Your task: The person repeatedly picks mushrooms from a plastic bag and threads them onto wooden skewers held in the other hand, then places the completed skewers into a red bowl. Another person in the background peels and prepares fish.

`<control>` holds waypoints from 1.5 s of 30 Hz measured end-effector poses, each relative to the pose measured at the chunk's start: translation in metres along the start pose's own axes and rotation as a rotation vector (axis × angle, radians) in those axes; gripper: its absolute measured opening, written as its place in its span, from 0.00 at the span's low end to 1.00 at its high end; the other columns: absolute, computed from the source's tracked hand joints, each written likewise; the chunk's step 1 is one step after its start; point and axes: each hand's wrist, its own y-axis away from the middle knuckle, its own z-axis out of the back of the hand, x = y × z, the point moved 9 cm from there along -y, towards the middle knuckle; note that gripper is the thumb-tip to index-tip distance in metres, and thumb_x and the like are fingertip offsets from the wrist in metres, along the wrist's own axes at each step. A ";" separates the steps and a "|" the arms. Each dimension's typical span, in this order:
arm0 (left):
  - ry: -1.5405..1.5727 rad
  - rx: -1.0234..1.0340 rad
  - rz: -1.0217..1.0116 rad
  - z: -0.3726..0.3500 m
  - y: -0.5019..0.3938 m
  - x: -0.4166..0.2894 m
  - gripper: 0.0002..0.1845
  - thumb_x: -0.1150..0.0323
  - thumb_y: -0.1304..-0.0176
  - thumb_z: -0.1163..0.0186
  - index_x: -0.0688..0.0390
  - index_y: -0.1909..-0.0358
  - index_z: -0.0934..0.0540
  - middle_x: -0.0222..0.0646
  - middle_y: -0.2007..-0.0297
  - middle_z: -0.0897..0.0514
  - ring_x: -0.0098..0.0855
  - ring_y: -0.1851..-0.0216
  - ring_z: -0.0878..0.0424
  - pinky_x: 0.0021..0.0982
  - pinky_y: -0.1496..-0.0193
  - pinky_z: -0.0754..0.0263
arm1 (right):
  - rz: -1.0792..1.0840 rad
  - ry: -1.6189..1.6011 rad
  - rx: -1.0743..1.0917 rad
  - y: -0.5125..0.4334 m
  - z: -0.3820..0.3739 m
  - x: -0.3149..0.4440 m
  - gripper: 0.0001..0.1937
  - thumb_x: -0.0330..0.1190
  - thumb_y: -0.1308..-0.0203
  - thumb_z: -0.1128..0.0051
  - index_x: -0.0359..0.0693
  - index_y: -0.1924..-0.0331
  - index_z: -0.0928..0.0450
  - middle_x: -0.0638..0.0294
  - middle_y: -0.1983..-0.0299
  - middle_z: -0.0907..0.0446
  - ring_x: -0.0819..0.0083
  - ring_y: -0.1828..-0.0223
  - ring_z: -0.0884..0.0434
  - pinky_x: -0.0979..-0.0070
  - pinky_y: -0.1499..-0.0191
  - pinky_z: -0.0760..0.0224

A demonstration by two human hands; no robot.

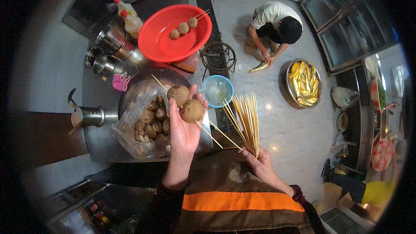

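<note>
My left hand (186, 130), palm up, holds two brown shiitake mushroom caps (191, 111) with a bamboo skewer (159, 83) run through them. A fanned bundle of bamboo skewers (248, 117) is gripped in my right hand (260, 164). Between its thumb and finger a single skewer (226, 136) slants towards the nearer cap; whether its tip has entered the cap I cannot tell. Left of my left hand, a clear plastic bag (126, 136) lies open around loose shiitake mushrooms (151, 122). Beyond it, a red plastic basin (156, 45) contains skewered mushrooms (183, 28).
A metal counter (104, 149) carries steel pots (112, 40), bottles (132, 22) and a pink cloth item (121, 82). On the floor stand a blue-rimmed bowl (218, 91), an iron ring stand (218, 57) and a bowl of yellowish fish (304, 83). A crouching person (276, 19) handles a fish (259, 67).
</note>
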 end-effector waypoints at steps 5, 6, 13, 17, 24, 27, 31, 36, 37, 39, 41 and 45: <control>0.018 -0.030 -0.043 0.002 0.003 -0.004 0.24 0.54 0.30 0.51 0.59 0.40 0.33 0.39 0.40 0.27 0.34 0.45 0.26 0.41 0.37 0.31 | -0.009 0.011 -0.002 0.001 0.001 0.001 0.08 0.30 0.32 0.49 0.34 0.56 0.24 0.70 0.65 0.22 0.84 0.63 0.28 0.84 0.59 0.34; 0.024 -0.024 -0.043 0.002 0.003 -0.004 0.24 0.54 0.30 0.51 0.59 0.40 0.33 0.39 0.40 0.27 0.34 0.45 0.26 0.41 0.37 0.31 | -0.019 0.005 0.004 0.001 0.001 0.000 0.08 0.30 0.32 0.49 0.34 0.56 0.24 0.70 0.65 0.23 0.84 0.64 0.28 0.84 0.60 0.34; 0.027 -0.053 -0.042 0.005 0.001 0.004 0.26 0.54 0.31 0.49 0.60 0.39 0.34 0.40 0.41 0.27 0.35 0.44 0.27 0.41 0.38 0.31 | -0.104 0.023 -0.011 0.002 0.008 -0.003 0.07 0.30 0.33 0.47 0.35 0.59 0.22 0.70 0.65 0.22 0.84 0.63 0.27 0.83 0.59 0.33; -0.016 -0.024 -0.060 -0.004 0.003 0.003 0.25 0.60 0.33 0.47 0.60 0.38 0.35 0.41 0.40 0.29 0.36 0.42 0.28 0.42 0.37 0.33 | -0.014 0.066 -0.014 -0.001 0.009 0.004 0.08 0.30 0.32 0.49 0.33 0.58 0.24 0.70 0.69 0.26 0.83 0.67 0.31 0.83 0.64 0.36; -0.245 -0.015 -0.135 -0.015 0.006 -0.001 0.30 0.73 0.42 0.47 0.59 0.35 0.39 0.44 0.37 0.33 0.39 0.39 0.31 0.43 0.35 0.36 | -0.031 0.036 -0.019 -0.003 0.012 0.003 0.07 0.29 0.33 0.47 0.34 0.57 0.22 0.69 0.65 0.21 0.83 0.63 0.27 0.83 0.58 0.33; -0.347 0.012 -0.180 -0.021 0.008 -0.003 0.31 0.73 0.42 0.47 0.59 0.34 0.40 0.44 0.36 0.34 0.39 0.39 0.31 0.42 0.35 0.35 | -0.042 0.014 -0.021 -0.001 0.013 0.005 0.07 0.28 0.34 0.47 0.35 0.57 0.21 0.68 0.62 0.19 0.82 0.60 0.24 0.82 0.55 0.32; -0.351 0.035 -0.185 -0.026 0.012 0.000 0.28 0.73 0.39 0.50 0.58 0.35 0.40 0.47 0.36 0.36 0.40 0.41 0.30 0.45 0.37 0.34 | -0.006 0.049 -0.032 0.000 0.013 0.013 0.07 0.27 0.35 0.46 0.34 0.57 0.20 0.68 0.62 0.19 0.82 0.60 0.24 0.82 0.55 0.31; -0.368 0.044 -0.174 -0.029 0.018 0.003 0.29 0.72 0.40 0.49 0.58 0.35 0.41 0.46 0.37 0.36 0.39 0.43 0.29 0.43 0.39 0.33 | 0.029 0.041 -0.039 0.002 0.012 0.018 0.07 0.26 0.35 0.47 0.32 0.57 0.21 0.65 0.62 0.19 0.80 0.60 0.23 0.80 0.56 0.30; -0.367 0.048 -0.170 -0.029 0.019 0.004 0.29 0.72 0.40 0.49 0.57 0.35 0.41 0.46 0.37 0.35 0.39 0.43 0.29 0.43 0.39 0.33 | 0.067 0.056 -0.047 0.003 0.012 0.022 0.07 0.25 0.35 0.47 0.31 0.57 0.21 0.65 0.62 0.19 0.79 0.60 0.23 0.80 0.56 0.30; -0.370 0.058 -0.159 -0.031 0.022 0.004 0.29 0.72 0.40 0.49 0.57 0.35 0.40 0.47 0.37 0.35 0.39 0.42 0.30 0.43 0.39 0.33 | 0.087 0.064 -0.052 0.005 0.011 0.024 0.08 0.26 0.35 0.48 0.31 0.57 0.21 0.65 0.66 0.19 0.80 0.65 0.24 0.80 0.61 0.30; -0.366 0.043 -0.152 -0.031 0.025 0.005 0.30 0.71 0.41 0.49 0.57 0.35 0.41 0.48 0.37 0.35 0.38 0.43 0.29 0.42 0.39 0.32 | 0.118 0.082 -0.064 0.006 0.010 0.028 0.08 0.26 0.35 0.48 0.31 0.57 0.21 0.65 0.68 0.19 0.80 0.67 0.24 0.80 0.64 0.30; -0.378 0.071 -0.160 -0.040 0.032 0.009 0.31 0.71 0.41 0.48 0.57 0.34 0.41 0.48 0.38 0.35 0.38 0.44 0.29 0.41 0.40 0.32 | 0.162 0.109 -0.071 0.006 0.009 0.033 0.07 0.25 0.36 0.48 0.31 0.59 0.21 0.62 0.68 0.18 0.77 0.67 0.22 0.78 0.64 0.30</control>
